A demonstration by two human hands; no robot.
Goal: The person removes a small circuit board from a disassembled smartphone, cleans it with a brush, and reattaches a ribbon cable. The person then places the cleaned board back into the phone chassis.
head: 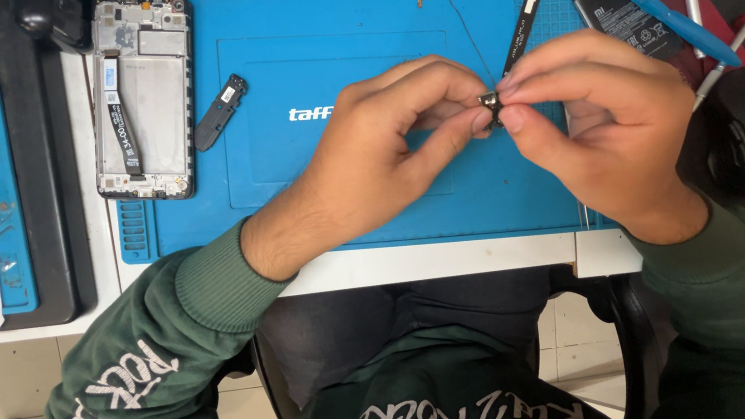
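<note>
Your left hand (384,144) and right hand (601,124) together over blue mat (344,194), fingertips of both pinched on small metal part (492,107) above mat centre-right. Opened phone frame (143,95) lies at mat's left edge. Black flex strip (526,29) and phone battery (623,17) near mat's top right.

**Both hands pinch a tiny part over the blue mat**

The left hand (385,149) and right hand (605,123) meet above the blue mat (345,203), fingertips pinching a small dark component (492,109) between them. On the mat's left end lies an opened phone frame (143,95), a small black module (220,111) just beside it. Toward the mat's far right corner lie a flex cable (524,22), a battery (622,12) and a blue brush (653,0).
</note>
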